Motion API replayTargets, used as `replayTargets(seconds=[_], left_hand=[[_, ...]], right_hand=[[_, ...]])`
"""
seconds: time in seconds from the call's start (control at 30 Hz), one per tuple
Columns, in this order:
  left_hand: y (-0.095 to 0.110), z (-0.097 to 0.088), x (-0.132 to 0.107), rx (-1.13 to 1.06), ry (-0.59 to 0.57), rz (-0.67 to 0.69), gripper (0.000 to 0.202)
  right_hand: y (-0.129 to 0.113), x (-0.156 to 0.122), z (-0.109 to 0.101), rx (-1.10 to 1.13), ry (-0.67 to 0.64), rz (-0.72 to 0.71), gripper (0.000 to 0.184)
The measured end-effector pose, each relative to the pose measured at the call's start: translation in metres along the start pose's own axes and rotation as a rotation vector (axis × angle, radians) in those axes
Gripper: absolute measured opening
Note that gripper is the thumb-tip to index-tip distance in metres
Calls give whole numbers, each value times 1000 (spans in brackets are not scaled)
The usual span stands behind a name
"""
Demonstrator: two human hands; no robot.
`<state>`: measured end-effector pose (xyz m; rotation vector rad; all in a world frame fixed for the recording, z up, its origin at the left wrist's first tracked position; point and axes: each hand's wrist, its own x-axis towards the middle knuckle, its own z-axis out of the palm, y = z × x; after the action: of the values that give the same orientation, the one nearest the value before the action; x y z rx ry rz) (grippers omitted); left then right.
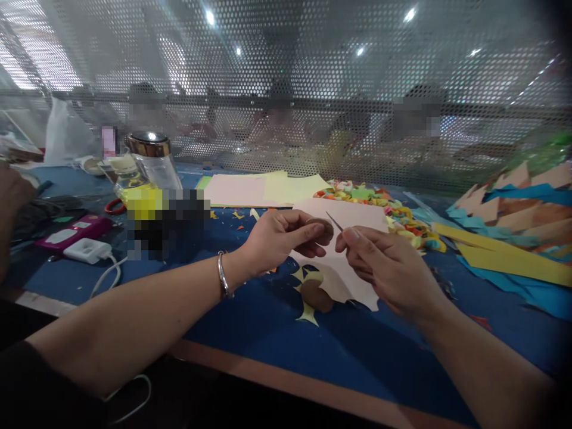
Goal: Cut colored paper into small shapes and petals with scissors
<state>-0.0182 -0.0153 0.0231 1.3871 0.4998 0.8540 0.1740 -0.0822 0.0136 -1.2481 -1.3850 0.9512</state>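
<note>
My left hand [290, 235] is closed around a small brown rounded piece [325, 231], pinched between thumb and fingers. A thin pointed dark metal tool [334, 220] sticks out of my right hand [379, 259], its tip angled up and left, close to the brown piece but apart from it. Whether it is a needle or a tweezer tip cannot be seen. Beneath both hands lies a pale pink paper sheet [357, 286] with a cut, scalloped lower edge. Another brown rounded piece [317, 295] rests on the table among pale yellow paper offcuts [308, 316].
Paper sheets [236, 190] and a heap of colourful paper pieces [415, 232] lie farther back. Folded coloured paper [513, 220] is stacked right. Bottles [156, 167], a purple power strip [74, 235] and a white charger [88, 250] stand left. A perforated screen [286, 77] rises behind.
</note>
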Motion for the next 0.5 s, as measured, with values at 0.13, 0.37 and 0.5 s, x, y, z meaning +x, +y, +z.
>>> replayTargets(seconds=[0.13, 0.37, 0.5], left_hand=[[1, -2, 0, 2, -83, 12, 21], [1, -4, 1, 49, -127, 8, 23], [0, -5, 2, 67, -132, 18, 20]], right_hand=[[-3, -1, 0, -24, -24, -2, 60], [-1, 0, -2, -50, -31, -13, 61], [2, 0, -3, -54, -38, -3, 61]])
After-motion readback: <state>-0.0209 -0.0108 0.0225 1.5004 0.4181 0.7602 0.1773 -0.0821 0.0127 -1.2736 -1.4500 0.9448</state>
